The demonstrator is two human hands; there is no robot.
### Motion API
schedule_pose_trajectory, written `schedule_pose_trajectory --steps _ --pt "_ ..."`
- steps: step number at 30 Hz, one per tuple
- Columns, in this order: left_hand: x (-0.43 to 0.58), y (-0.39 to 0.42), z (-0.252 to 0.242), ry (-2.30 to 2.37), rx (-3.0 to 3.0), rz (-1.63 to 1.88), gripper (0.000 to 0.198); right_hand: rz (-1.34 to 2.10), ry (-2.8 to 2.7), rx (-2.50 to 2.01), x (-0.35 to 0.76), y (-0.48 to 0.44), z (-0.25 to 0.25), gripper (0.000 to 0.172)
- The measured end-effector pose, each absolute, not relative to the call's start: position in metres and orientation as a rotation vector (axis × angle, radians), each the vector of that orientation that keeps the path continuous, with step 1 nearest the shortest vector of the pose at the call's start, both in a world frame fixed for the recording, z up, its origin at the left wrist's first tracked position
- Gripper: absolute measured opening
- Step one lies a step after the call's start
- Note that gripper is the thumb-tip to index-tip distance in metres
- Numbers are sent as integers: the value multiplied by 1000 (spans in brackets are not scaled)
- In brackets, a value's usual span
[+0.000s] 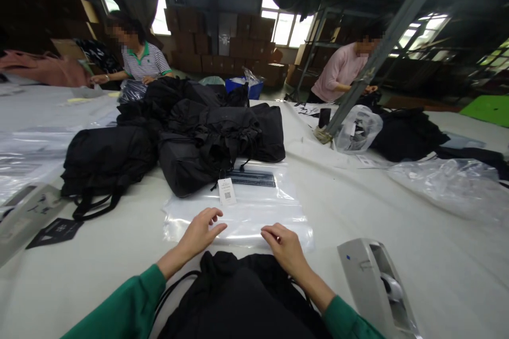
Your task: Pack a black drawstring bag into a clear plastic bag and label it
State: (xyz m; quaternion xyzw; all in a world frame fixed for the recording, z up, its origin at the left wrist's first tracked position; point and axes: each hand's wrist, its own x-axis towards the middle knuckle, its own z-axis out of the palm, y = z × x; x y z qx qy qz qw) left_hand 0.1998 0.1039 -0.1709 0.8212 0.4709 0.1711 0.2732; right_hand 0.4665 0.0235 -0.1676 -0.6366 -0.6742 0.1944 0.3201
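Note:
A black fabric bag with cords (242, 296) lies at the table's near edge, between my forearms. Just beyond its top, my left hand (202, 229) hovers with thumb and fingers apart and nothing between them. My right hand (283, 243) is level with it on the other side, its fingertips drawn together against the thumb; whether they pinch something small I cannot make out. Under and past both hands is a stack of clear plastic bags (262, 206) with a dark printed strip. A white hang tag (227, 191) with a square code rests on the plastic, near the heaped bags.
Black bags (214, 127) are piled ahead, with another black bag (109, 161) to the left. A grey tape dispenser (374, 280) sits at right. A metal post (382, 53) rises from the table. Crumpled clear plastic (449, 180) lies farther right. Two people work across the table.

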Motion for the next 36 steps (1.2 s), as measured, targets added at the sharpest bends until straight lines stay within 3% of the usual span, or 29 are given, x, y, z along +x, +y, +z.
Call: schedule_pose_trajectory --steps 3,7,15,23,28,32,36 --pt "197 135 -181 1294 2235 467 32 433 -1845 -1752 483 58 -177 10" --pt "204 155 -203 1328 2233 414 10 376 -1851 -1886 489 85 -195 4" --pt "204 183 -195 1228 2243 432 18 325 -1940 -1858 493 111 -194 31" --pt "206 208 -189 1161 2177 506 24 244 -1820 -1813 485 129 -192 46" --pt "200 211 -184 1145 2140 508 26 242 -1932 -1663 485 118 -178 38" --pt "205 198 -166 1138 2151 494 28 221 -1963 -1552 486 113 -169 22" --pt "231 169 -148 1112 2352 454 74 262 -1972 -1500 483 115 -162 23"
